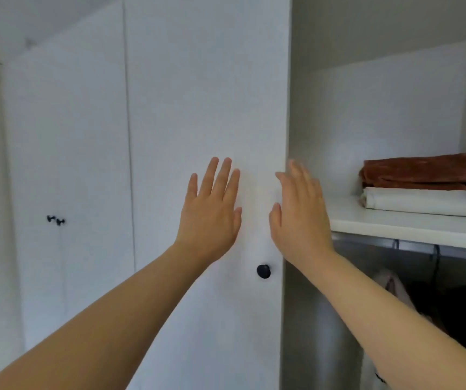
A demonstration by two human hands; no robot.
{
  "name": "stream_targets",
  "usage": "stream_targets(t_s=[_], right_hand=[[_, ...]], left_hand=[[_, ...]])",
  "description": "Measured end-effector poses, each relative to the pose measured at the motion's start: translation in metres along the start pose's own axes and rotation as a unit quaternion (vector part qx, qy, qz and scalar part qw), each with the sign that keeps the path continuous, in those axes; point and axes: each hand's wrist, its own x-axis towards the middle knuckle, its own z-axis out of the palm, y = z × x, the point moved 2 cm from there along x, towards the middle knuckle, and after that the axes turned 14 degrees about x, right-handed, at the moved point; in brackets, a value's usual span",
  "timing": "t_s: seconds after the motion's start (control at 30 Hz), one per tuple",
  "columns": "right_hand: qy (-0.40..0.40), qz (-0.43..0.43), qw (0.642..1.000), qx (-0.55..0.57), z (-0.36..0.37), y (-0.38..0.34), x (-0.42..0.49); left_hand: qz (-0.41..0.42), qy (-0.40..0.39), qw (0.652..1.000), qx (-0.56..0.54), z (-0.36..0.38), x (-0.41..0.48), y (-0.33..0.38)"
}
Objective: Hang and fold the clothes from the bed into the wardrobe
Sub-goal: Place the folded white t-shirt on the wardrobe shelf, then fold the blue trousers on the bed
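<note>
Both hands empty, no grip on anything: left hand [212, 209] w/ fingers straight, palm to the white wardrobe door [206, 94] above its black knob [263, 271]; right hand [299, 212] open too, blurred, at the door's free edge. Bed & clothes on it not in view. Rust-brown folded cloth [423, 171] lies on white folded cloth [423, 201] at the shelf's [409, 229] right end; garments [392, 285] hang below. Prob. door handling. Next: push it shut if done, else fetch another garment
</note>
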Motion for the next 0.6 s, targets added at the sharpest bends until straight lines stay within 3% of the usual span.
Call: stream_targets(t_s=[0.2, 0.33, 0.6], right_hand=[[-0.121, -0.076, 0.988, 0.066, 0.078, -0.102, -0.044], [-0.175, -0.12, 0.965, 0.156, 0.118, -0.194, -0.079], [-0.308, -0.224, 0.863, 0.332, 0.167, -0.432, -0.202]], left_hand=[[-0.061, -0.096, 0.989, 0.094, 0.01, -0.111, -0.09], [-0.127, -0.179, 0.963, 0.155, -0.002, -0.21, -0.165], [-0.254, -0.331, 0.867, 0.272, -0.068, -0.43, -0.296]])
